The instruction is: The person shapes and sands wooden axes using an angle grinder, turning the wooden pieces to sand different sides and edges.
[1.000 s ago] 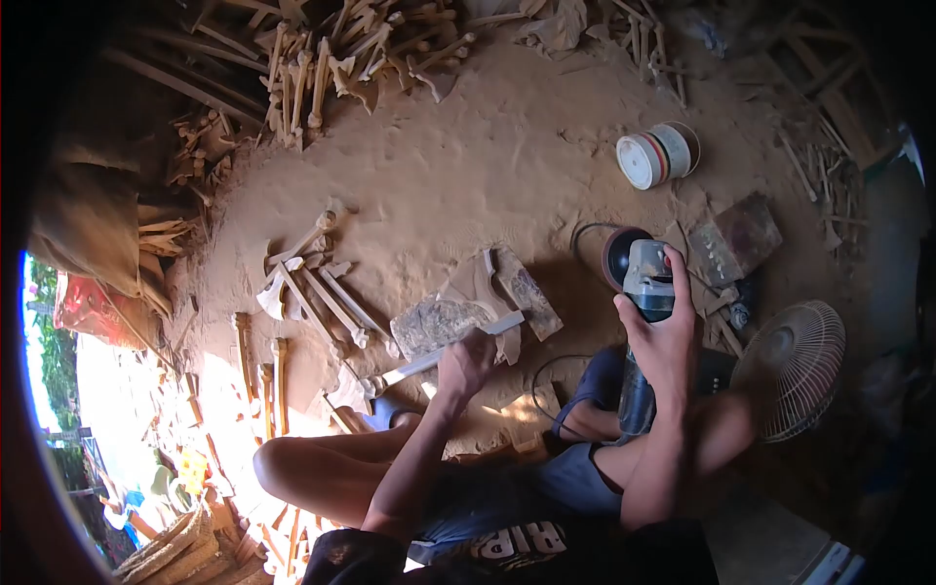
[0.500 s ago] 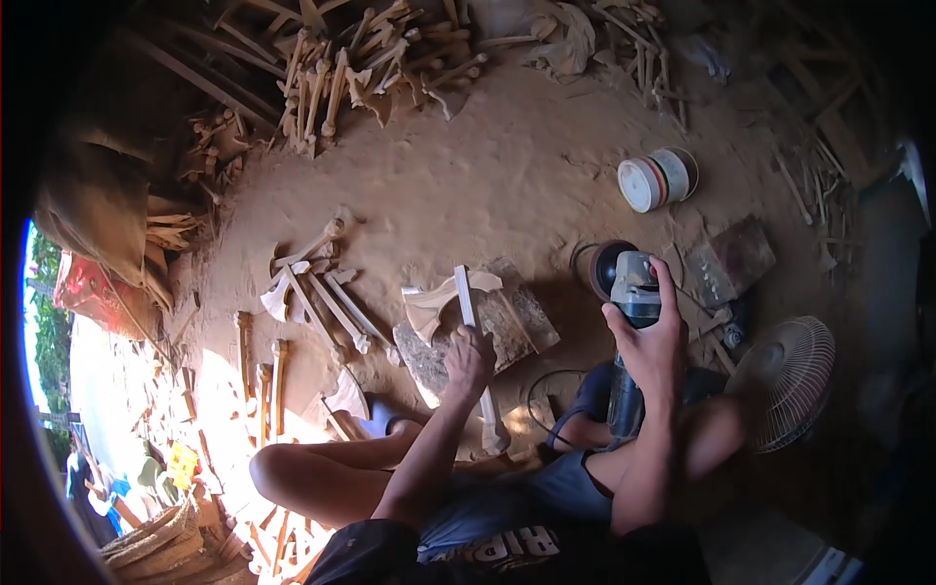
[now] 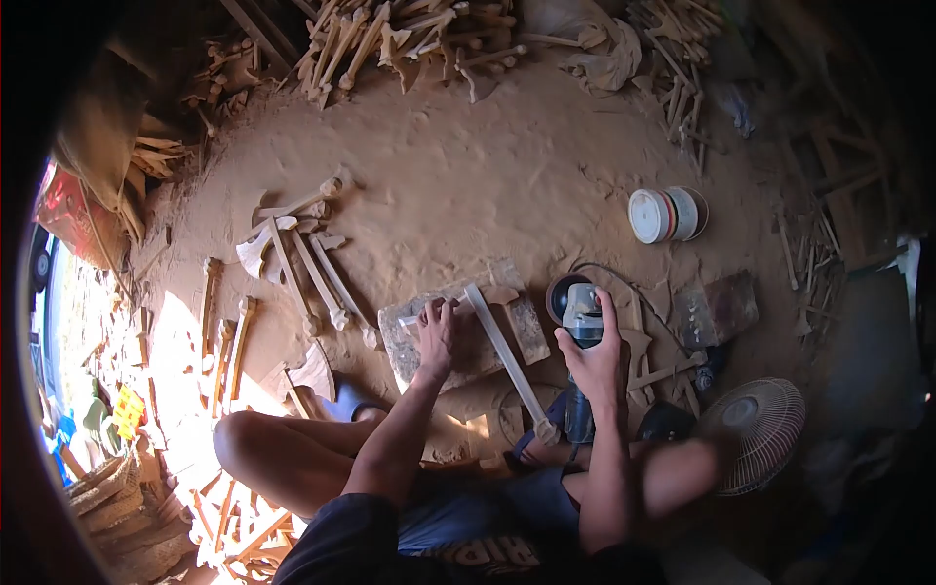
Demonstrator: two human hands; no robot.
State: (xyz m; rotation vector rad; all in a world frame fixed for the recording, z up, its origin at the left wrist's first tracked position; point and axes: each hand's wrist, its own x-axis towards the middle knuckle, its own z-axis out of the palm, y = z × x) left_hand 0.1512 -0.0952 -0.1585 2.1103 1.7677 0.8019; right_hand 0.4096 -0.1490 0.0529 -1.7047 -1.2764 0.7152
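Note:
A carved wooden axe lies over a worn block, its handle slanting down toward my right leg. My left hand is on the left side of the axe head, fingers bent over it and covering much of the blade. In my right hand is an angle grinder, gripped near its head with the body pointing down. Its round disc faces up and left, a short way right of the axe and apart from it.
Several carved wooden pieces lie on the sandy floor to the left. A white bucket rests on its side. At right are another block and a fan. A heap of wooden pieces stands at the back.
My left hand has let go of the axe handle and shifted to the head. The handle now slants more to the right. The grinder is closer to the axe. The camera view has shifted.

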